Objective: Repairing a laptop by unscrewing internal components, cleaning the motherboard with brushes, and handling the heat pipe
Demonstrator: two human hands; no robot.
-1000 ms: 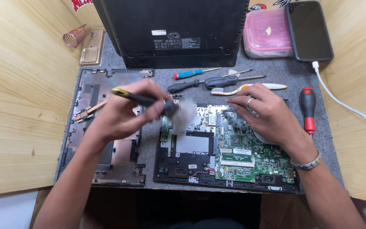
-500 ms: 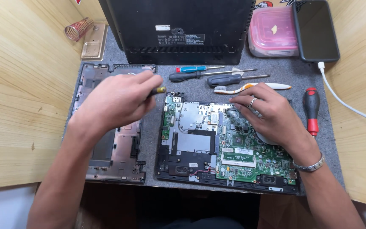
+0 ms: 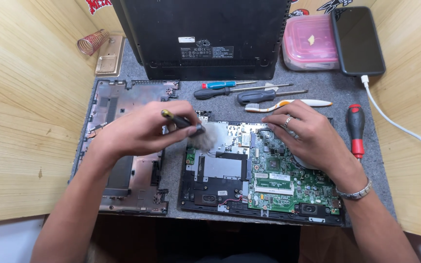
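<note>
An opened laptop base (image 3: 210,192) lies in front of me with its green circuit board (image 3: 288,180) exposed. My left hand (image 3: 142,130) grips a small brush (image 3: 198,136) with a dark handle and pale bristles; the bristles touch the upper left part of the laptop's inside. My right hand (image 3: 308,139) rests flat on the upper right of the board, fingers spread, with a ring on one finger and a metal bracelet (image 3: 356,192) at the wrist.
A removed bottom cover (image 3: 118,180) lies at the left on the grey mat (image 3: 174,165). Screwdrivers (image 3: 230,92), a toothbrush (image 3: 293,104) and a red-handled driver (image 3: 355,129) lie behind and right. Farther back stand a black laptop (image 3: 200,39), a pink box (image 3: 310,44) and a phone (image 3: 359,39) with its cable.
My left hand pulled the brush to the left off the laptop, then brought it back onto the upper left of the inside. The right hand stayed in place on the board.
</note>
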